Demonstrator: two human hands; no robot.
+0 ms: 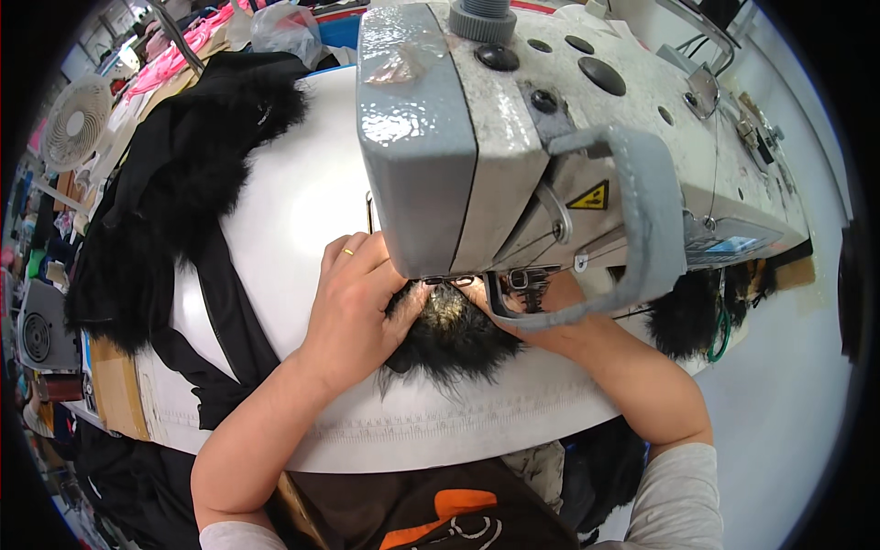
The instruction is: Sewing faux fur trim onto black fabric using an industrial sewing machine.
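A grey-and-white sewing machine (417, 156) fills the upper middle. Under its head lies a tuft of black fur (445, 344), lit pale near the needle area. My left hand (353, 302), with a gold ring, has curled fingers and grips the fur's left side, thumb pointing toward the needle. My right hand (541, 321) reaches to the fur's right side behind the metal guard (632, 211); its fingers are mostly hidden, so their grip is unclear. The needle itself is hidden by the machine head.
Black garments with fur trim (183, 183) cover the white table's (385, 431) left part. More fur (678, 316) and green-handled scissors (720, 335) sit at right. A white fan (78, 124), grey device (46, 325) and cardboard (115, 390) are at far left.
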